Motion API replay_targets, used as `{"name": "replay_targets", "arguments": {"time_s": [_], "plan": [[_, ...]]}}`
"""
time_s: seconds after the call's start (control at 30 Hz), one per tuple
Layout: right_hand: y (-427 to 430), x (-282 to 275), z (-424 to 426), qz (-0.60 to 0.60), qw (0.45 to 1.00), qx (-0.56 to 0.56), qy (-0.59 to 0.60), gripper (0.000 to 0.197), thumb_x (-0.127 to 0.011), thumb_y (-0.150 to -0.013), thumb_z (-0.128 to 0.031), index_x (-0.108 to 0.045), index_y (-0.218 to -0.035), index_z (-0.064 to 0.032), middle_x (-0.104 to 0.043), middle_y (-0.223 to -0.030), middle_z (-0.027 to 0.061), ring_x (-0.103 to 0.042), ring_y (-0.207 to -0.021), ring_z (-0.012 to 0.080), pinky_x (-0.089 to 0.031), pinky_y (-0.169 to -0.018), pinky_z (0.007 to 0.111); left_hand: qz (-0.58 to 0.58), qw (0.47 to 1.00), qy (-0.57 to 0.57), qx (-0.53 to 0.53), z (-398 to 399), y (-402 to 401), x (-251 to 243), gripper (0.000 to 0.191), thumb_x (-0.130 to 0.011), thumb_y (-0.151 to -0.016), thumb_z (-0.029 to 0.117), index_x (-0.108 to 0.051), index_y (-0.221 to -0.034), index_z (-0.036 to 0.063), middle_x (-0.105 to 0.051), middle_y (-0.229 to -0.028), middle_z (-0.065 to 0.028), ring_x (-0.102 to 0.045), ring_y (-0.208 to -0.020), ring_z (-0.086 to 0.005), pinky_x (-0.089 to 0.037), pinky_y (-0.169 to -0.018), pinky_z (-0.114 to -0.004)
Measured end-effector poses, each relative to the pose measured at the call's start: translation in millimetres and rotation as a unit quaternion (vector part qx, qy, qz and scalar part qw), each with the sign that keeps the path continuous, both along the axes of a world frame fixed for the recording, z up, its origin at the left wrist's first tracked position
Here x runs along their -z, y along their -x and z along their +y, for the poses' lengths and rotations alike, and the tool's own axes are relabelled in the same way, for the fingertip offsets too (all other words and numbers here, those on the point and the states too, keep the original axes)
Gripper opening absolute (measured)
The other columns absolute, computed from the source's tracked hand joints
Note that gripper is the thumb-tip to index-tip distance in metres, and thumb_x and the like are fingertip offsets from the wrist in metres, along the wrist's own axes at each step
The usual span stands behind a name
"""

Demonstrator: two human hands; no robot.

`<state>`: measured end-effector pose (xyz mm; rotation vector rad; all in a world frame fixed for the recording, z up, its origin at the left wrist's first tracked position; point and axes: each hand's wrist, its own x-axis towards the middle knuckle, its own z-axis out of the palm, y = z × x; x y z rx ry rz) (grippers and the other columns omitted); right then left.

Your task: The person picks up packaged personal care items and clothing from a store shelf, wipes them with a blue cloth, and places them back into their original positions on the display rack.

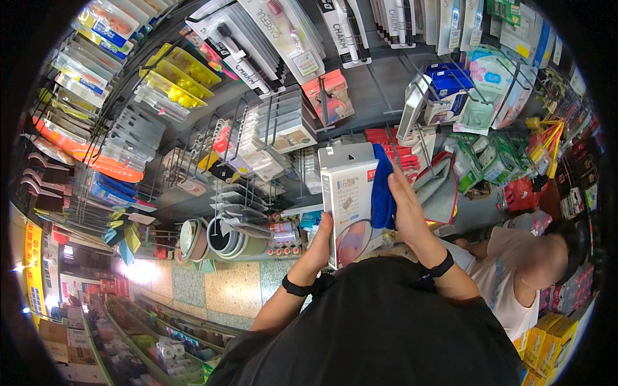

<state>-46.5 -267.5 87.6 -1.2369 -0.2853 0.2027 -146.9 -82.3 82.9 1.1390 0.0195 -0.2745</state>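
Note:
Both my hands are raised in front of a shop's hanging display. My left hand (319,243) grips the left edge of a white printed hang-tab box (355,202), which stands roughly upright with its front towards me. At the box's right side my right hand (408,205) presses a blue cloth (384,188) against it, fingers stretched along the cloth. A dark band is around each wrist. Behind the box is a rack with metal hooks; a pink box (328,99) hangs there just above it. The far sides of the box and cloth are hidden.
Packaged brushes (241,58) hang above, and blue boxes (449,87) at the upper right. Nested buckets (227,239) stand below the rack on the left. A person in a light top (507,275) is close on my right, near yellow boxes (548,340). Low shelves (145,337) are at lower left.

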Motion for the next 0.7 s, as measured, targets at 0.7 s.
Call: {"name": "replay_targets", "arguments": {"time_s": [0.7], "plan": [[26, 6, 13, -0.035, 0.996, -0.058, 0.051, 0.052, -0.053, -0.111, -0.031, -0.049, -0.146, 0.0071, -0.063, -0.137, 0.0150, -0.058, -0.124, 0.0208, -0.042, -0.108, 0.032, 0.028, 0.990, 0.028, -0.134, 17, 12, 16, 0.061, -0.041, -0.113, 0.038, -0.032, -0.161, 0.0025, -0.043, -0.161, -0.0150, -0.045, -0.146, -0.0280, -0.038, -0.121, -0.043]]}}
